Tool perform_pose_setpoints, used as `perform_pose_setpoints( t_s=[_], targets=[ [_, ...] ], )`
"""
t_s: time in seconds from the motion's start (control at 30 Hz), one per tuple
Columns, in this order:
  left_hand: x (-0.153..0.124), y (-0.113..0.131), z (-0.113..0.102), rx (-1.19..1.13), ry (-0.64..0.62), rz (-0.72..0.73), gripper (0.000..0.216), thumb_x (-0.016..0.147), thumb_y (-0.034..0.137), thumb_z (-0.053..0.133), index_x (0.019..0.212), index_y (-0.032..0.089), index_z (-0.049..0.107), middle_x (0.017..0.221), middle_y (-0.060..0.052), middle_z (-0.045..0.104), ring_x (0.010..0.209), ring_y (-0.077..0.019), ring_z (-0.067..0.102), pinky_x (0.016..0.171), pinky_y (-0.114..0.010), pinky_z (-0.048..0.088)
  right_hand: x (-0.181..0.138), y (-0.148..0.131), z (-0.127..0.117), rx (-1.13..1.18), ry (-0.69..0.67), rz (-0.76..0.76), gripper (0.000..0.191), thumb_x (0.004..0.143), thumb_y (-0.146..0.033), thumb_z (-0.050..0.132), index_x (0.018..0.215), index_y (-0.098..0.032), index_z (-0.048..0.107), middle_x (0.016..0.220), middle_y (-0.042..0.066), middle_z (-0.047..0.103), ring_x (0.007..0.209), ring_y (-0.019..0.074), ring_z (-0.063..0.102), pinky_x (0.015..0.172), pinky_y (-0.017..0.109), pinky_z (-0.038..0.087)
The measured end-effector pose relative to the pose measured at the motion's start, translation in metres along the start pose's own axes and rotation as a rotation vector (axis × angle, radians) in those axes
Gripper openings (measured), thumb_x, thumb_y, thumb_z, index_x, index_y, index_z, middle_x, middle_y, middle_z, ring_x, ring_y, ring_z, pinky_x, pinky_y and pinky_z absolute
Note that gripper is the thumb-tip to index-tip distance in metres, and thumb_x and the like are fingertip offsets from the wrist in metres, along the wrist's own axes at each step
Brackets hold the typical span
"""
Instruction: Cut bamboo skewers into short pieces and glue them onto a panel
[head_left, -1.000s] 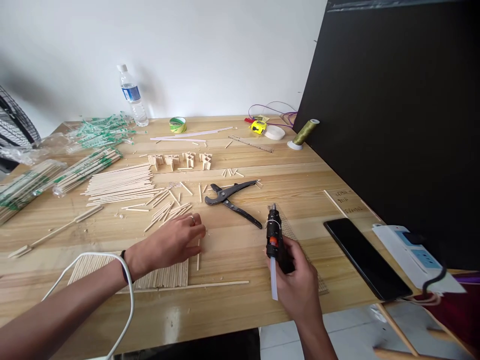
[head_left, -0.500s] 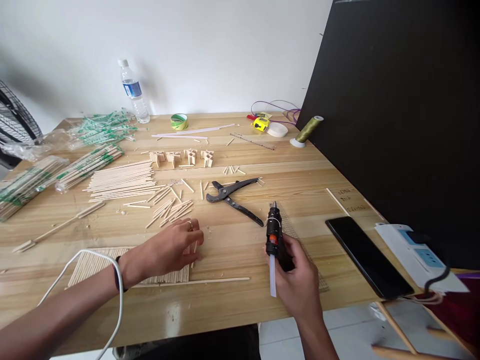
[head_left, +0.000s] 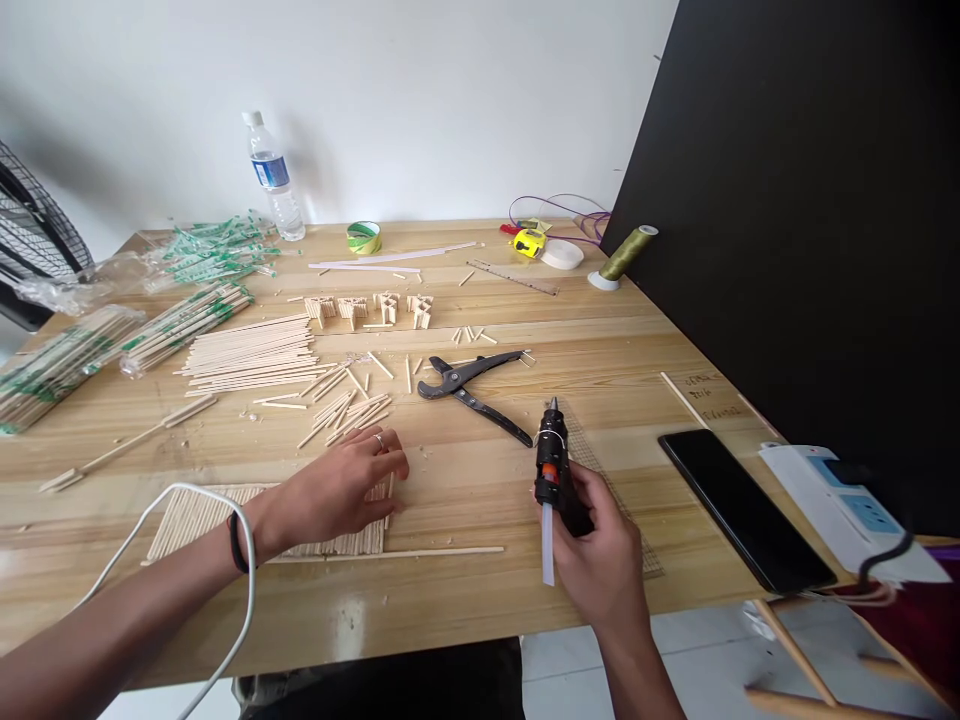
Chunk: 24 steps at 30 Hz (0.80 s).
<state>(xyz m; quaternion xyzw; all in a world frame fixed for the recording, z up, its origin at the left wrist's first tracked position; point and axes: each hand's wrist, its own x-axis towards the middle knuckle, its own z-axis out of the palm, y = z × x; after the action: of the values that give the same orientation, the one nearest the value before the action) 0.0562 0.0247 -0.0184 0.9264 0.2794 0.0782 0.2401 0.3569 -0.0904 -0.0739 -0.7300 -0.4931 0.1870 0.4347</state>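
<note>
One black glue gun (head_left: 551,450), a milky-white glue stick (head_left: 548,545) jutting from its rear, was gripped in the right hand (head_left: 604,560), fingers closed around its handle and nozzle pointing away. The left hand (head_left: 349,490), its fingers half curled, was over one end of a flat panel of pale wooden sticks (head_left: 199,515); whether its fingertips had hold of the short wooden stick (head_left: 388,520) beside them could not be told. Just beyond the left hand lay a loose pile of short cut sticks (head_left: 358,418). Black metal cutters (head_left: 454,381) rested beyond and between the hands, handles spread, with a black phone (head_left: 746,510) to their right.
</note>
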Motion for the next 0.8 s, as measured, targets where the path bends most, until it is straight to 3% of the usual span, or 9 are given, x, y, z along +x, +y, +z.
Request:
perform_pose_setpoints(
  t_s=[0.8],
  targets=[
    [-0.010, 0.015, 0.007, 0.031, -0.018, -0.061, 0.018, 0.089, 0.018, 0.075, 0.105, 0.020, 0.066, 0.109, -0.006, 0.067, 0.105, -0.0261, 0.058, 0.095, -0.042, 0.042, -0.001, -0.001, 0.001, -0.011, -0.014, 0.019, 0.042, 0.087, -0.046, 0.072, 0.121, -0.022, 0.068, 0.108, 0.011, 0.081, 0.099, 0.0308, 0.077, 0.085, 0.039, 0.059]
  ],
)
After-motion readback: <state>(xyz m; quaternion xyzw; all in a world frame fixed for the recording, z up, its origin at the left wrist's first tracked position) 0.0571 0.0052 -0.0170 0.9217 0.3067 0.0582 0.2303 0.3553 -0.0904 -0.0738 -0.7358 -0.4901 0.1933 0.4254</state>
